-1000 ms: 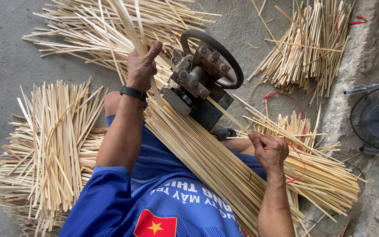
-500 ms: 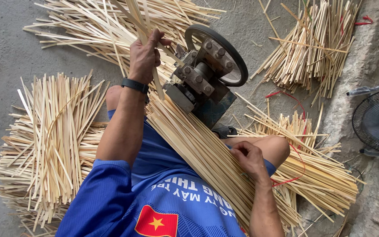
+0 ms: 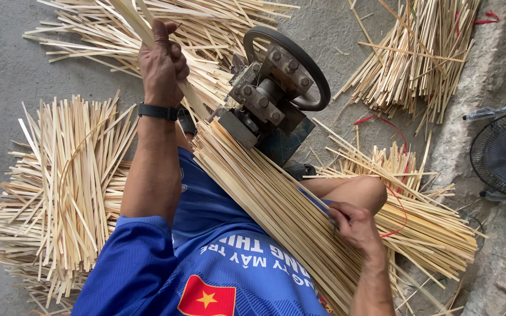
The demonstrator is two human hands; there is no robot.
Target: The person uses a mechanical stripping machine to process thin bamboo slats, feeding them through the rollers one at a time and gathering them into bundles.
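The left hand (image 3: 160, 64), arm stretched forward, is closing its fingers around a pale split bamboo strip (image 3: 139, 26) coming off the far side of the small blue metal machine with a black wheel (image 3: 276, 93). The right hand (image 3: 355, 225), elbow bent, is resting on the long bundle of pale bamboo strips (image 3: 265, 193) lying across the lap, fingers curled, apparently pinching one strip

Dark metal machine with a round flywheel (image 3: 276, 96) at centre, pale split bamboo strip bundle (image 3: 270, 202) slanting from it toward 5 o'clock across the lap, loose strip pile (image 3: 60, 187) at 9 o'clock, another pile (image 3: 417, 58) at 1 o'clock, black wire-guard fan (image 3: 505, 153) at 3 o'clock
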